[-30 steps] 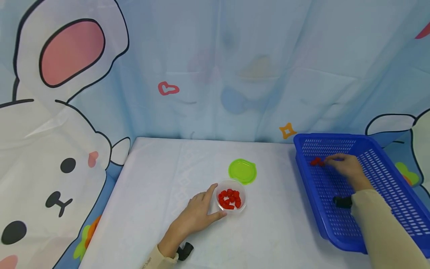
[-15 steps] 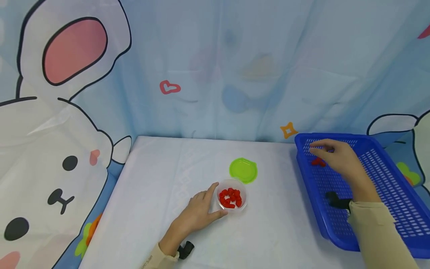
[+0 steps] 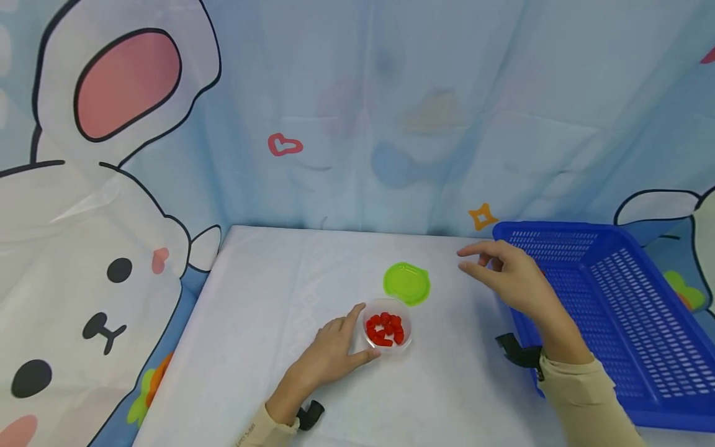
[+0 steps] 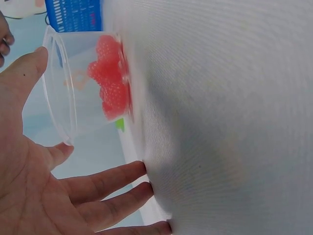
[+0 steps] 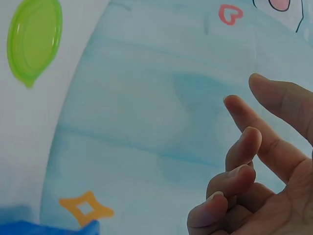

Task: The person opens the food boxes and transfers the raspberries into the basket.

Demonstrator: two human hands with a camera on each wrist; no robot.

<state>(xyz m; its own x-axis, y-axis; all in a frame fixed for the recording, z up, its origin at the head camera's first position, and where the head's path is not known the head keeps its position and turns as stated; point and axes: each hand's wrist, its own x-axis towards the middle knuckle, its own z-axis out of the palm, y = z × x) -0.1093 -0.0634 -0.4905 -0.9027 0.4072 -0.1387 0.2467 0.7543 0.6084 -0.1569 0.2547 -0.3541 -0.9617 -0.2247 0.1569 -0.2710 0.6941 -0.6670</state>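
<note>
A small clear plastic cup [image 3: 404, 338] stands upright on the white tabletop, with several red raspberry-like pieces [image 3: 384, 329] in its bottom. My left hand [image 3: 329, 354] holds the cup's rim between thumb and index finger. In the left wrist view its other fingers [image 4: 110, 183] reach down to the cloth. My right hand [image 3: 511, 273] hovers by the left edge of the blue basket [image 3: 631, 316], thumb and index fingertips apart. The right wrist view shows nothing between them. A green lid [image 3: 406, 284] lies just behind the cup.
A bit of red shows inside the basket beside my right hand, which hides most of it. The basket fills the table's right side. Behind the table hangs a light blue curtain [image 3: 346, 186] with cartoon rabbits.
My right hand has risen from the red pieces in the basket and moved left over the basket's edge. My left hand and the cup have stayed in place.
</note>
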